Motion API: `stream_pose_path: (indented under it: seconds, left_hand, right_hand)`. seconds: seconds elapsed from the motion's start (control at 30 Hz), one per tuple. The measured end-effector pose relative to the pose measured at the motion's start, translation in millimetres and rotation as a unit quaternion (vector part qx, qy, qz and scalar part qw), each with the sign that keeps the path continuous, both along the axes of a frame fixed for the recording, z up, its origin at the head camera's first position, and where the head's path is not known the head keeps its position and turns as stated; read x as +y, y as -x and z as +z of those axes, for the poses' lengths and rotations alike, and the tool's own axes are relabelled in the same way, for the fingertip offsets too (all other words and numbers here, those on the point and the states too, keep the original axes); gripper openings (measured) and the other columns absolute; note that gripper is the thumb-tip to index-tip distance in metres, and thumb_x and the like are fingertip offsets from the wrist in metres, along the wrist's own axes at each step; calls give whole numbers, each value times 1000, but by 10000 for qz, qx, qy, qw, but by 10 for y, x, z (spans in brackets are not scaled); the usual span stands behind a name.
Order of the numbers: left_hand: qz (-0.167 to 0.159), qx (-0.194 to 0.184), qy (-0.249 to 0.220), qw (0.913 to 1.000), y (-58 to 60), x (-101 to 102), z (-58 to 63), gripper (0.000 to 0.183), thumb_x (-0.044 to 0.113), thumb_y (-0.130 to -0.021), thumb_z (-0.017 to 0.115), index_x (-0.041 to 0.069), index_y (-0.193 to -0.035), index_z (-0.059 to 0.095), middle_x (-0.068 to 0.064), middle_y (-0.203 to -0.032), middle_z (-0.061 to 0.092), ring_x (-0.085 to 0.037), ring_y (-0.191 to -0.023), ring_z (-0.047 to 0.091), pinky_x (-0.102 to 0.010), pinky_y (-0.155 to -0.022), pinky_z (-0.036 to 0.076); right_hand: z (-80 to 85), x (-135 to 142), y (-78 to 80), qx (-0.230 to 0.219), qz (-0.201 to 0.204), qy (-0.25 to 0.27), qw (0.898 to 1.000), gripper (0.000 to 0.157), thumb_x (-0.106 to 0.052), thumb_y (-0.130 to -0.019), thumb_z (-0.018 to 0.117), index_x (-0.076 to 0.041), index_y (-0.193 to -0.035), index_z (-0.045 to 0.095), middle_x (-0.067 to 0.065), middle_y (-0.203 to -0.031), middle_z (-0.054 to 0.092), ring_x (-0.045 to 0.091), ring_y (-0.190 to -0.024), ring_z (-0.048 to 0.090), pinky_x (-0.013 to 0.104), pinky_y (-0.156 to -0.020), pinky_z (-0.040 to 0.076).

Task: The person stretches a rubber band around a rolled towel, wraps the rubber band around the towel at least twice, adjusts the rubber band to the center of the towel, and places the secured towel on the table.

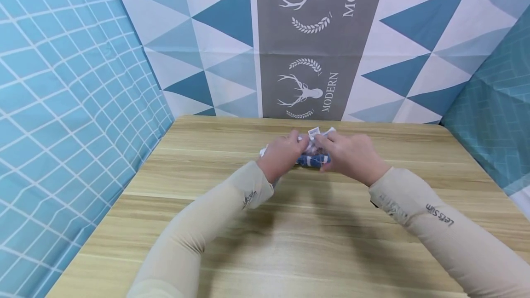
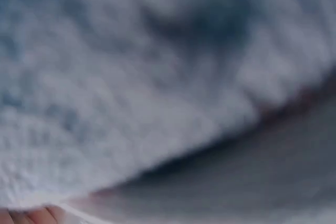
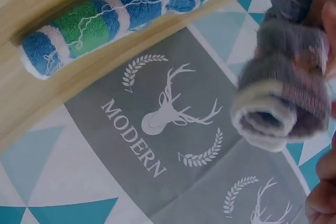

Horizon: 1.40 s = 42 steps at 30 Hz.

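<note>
Both hands are together over the far middle of the table. A grey-pink rolled towel (image 3: 289, 82) with a white edge is between them, its coiled end facing the right wrist camera. My left hand (image 1: 285, 153) grips its left part, and my right hand (image 1: 349, 155) holds the other side with bent fingers. A white label (image 1: 314, 132) sticks up from the cloth. Just below lies a blue, green and white striped rolled towel (image 3: 115, 17) with loose white threads, partly hidden by the hands in the head view. Blurred pale blue-white cloth (image 2: 131, 93) fills the left wrist view.
The wooden table (image 1: 290, 252) ends at a back wall sheet (image 1: 223, 36) with triangles and deer prints. Blue checked sheeting (image 1: 74, 82) borders the left side, and teal sheeting (image 1: 497, 100) the right.
</note>
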State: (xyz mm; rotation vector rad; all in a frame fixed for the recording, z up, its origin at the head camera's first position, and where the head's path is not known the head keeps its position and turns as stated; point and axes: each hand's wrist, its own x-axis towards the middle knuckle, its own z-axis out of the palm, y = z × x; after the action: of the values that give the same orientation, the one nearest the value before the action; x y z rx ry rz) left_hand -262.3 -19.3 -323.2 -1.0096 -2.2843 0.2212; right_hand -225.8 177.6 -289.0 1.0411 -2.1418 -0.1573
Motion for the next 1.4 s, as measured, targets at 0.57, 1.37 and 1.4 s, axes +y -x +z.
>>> stream_pose_path:
  seconds: [0.57, 1.37, 1.4]
  left_hand:
    - [-1203, 549, 780, 9881, -48, -14, -41, 41, 4, -94, 52, 18, -133, 47, -9, -92, 60, -18, -56, 58, -24, -50, 50]
    - [-2134, -201, -492, 9755, 34, -84, -5, 19, 2, -92, 56, 7, -110, 55, -6, -84, 55, -15, -59, 54, -26, -53, 50]
    - [-2261, -262, -634, 9717, 38, -89, -11, 19, 2, -91, 58, 6, -109, 56, -6, -82, 55, -15, -59, 53, -25, -54, 49]
  right_hand:
    - [169, 80, 168, -1534, -619, -364, 9856, 61, -51, -50, 89, -10, -94, 76, 1, -70, 66, 12, -49, 52, 31, -37, 38]
    - [475, 417, 155, -3716, -1135, 10, 9214, 79, -56, -60, 83, -13, -124, 66, 13, -109, 69, 22, -82, 62, 32, -54, 43]
    - [464, 447, 166, -3901, -1041, 151, 9147, 78, -54, -61, 84, -10, -123, 66, 11, -106, 69, 20, -78, 60, 32, -54, 42]
